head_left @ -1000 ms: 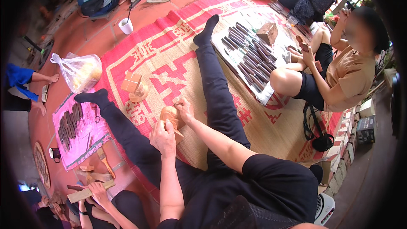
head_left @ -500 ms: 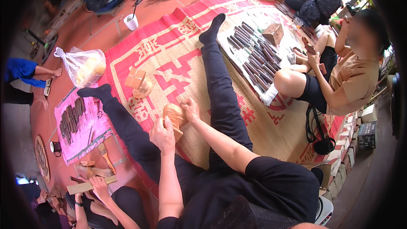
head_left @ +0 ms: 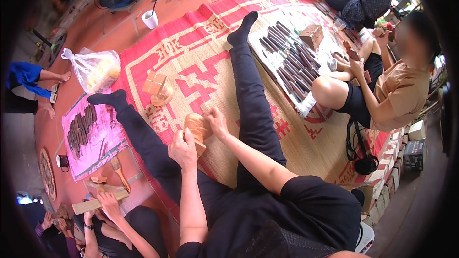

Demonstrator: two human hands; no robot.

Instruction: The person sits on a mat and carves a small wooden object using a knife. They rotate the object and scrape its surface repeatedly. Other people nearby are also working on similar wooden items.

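Between my legs is a pale carved wooden figure (head_left: 195, 125) with rounded, grooved sides and a square wooden base. My left hand (head_left: 183, 150) is closed around its near left side, thumb on top. My right hand (head_left: 218, 122) is closed at its right side, fingertips against or very close to the wood. Whatever the right fingers pinch, if anything, is hidden. Farther off on the patterned red and straw mat (head_left: 210, 74) lies a second wooden carving (head_left: 163, 94) with a square base, beyond my hands and inside my left leg.
Right of my right leg, many dark-handled carving tools (head_left: 289, 62) lie on a white cloth beside a wooden block (head_left: 311, 36). A person (head_left: 399, 76) sits there. At left are a pink cloth (head_left: 95, 138) with tools, a plastic bag (head_left: 98, 74), a brush (head_left: 120, 173) and another worker's hands (head_left: 109, 204).
The view has shifted slightly. My hands keep nearly the same hold on the carving. The person at right has lowered a hand from near the head; the lower-left worker's wooden strip has moved a little.
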